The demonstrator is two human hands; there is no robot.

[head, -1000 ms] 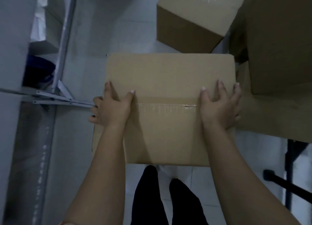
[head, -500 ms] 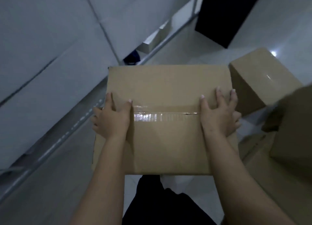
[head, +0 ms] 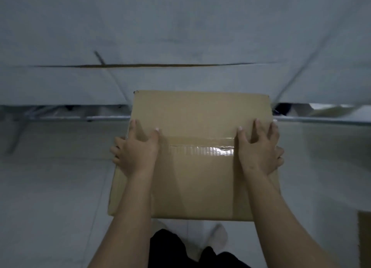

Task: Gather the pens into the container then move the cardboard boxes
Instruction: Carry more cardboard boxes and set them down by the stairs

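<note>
Grey wall [head: 180,26] close ahead

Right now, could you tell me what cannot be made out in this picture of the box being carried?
Head view only:
- Contents of the cardboard box: sealed with tape.
- Outer fingers of the left hand and right hand: they wrap over the box's side edges.
- Brown thing at lower right: cut off by the frame edge.
- Grey background: motion-blurred.
- Feet: hidden by the box.
</note>
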